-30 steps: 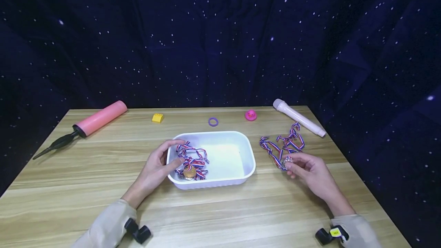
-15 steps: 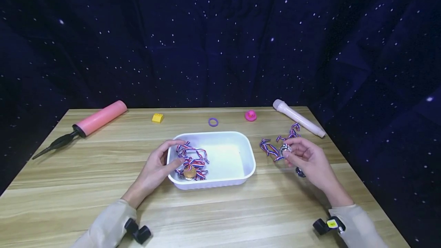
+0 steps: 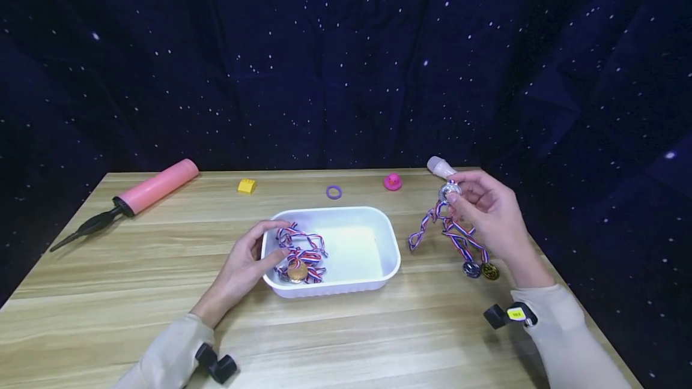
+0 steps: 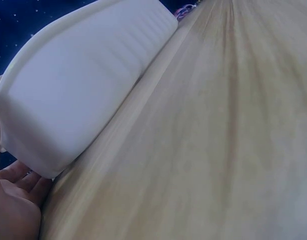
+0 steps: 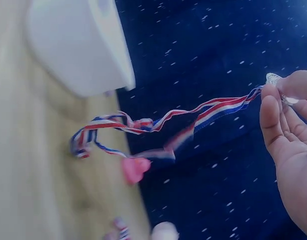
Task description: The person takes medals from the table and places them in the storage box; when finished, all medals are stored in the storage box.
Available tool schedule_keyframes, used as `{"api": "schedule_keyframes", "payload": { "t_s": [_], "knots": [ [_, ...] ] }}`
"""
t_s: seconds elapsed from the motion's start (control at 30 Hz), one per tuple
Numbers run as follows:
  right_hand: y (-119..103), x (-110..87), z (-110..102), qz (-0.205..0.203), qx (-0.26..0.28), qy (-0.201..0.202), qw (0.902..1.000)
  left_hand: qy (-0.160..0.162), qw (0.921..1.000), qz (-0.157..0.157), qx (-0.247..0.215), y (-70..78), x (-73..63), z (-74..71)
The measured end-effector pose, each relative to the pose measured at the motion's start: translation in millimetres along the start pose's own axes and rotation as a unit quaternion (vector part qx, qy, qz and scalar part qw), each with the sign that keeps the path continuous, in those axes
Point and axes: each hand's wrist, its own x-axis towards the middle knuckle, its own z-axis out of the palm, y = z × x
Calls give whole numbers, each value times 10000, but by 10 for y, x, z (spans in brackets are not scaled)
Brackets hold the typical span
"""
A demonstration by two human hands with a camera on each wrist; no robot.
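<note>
My right hand point(image 3: 489, 215) pinches a silver medal point(image 3: 449, 191) between thumb and fingers, raised above the table. Its striped red, white and blue ribbon point(image 5: 218, 105) hangs down from it in the right wrist view. Under that hand, a dark silver medal point(image 3: 471, 269) and a gold medal point(image 3: 489, 271) lie on the table with their ribbons. My left hand point(image 3: 245, 266) grips the left end of a white plastic tub point(image 3: 386, 257), thumb over the rim. Inside the tub's left side is a heap of ribbons with a gold medal point(image 3: 297, 271) on top.
Along the back stand a yellow toy brick point(image 3: 247, 186), a purple ring point(image 3: 334, 192) and a pink rubber duck point(image 3: 393, 182). A pink hand pump point(image 3: 159, 186) lies at the left. The white-pink toy microphone point(image 3: 440, 167) at the back right is partly behind my right hand.
My right hand has lifted the silver medal up and away from me, its ribbon rising with it. The dark silver and gold medals have come into view. The left hand stays put.
</note>
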Motion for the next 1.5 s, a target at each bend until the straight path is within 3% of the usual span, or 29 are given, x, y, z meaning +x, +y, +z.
{"api": "schedule_keyframes", "payload": {
  "t_s": [0.17, 0.37, 0.63, 1.0, 1.5],
  "knots": [
    [-241, 211, 19, -379, 70, 94, 9992, -12, 10000, 7, -46, -6, -5, -1],
    [-491, 437, 140, -872, 658, 82, 9940, -31, 9999, 66, -100, -11, -4, 2],
    [-593, 556, 389, -965, 929, -157, 9909, -30, 9999, 82, -125, -12, -2, 5],
    [-297, 437, 754, -284, 334, -906, 9949, -19, 9999, 100, -129, -2, -4, -4],
    [193, 214, 949, 609, -37, -1206, 9908, 17, 9998, 156, -90, 8, -1, 3]
  ]
}}
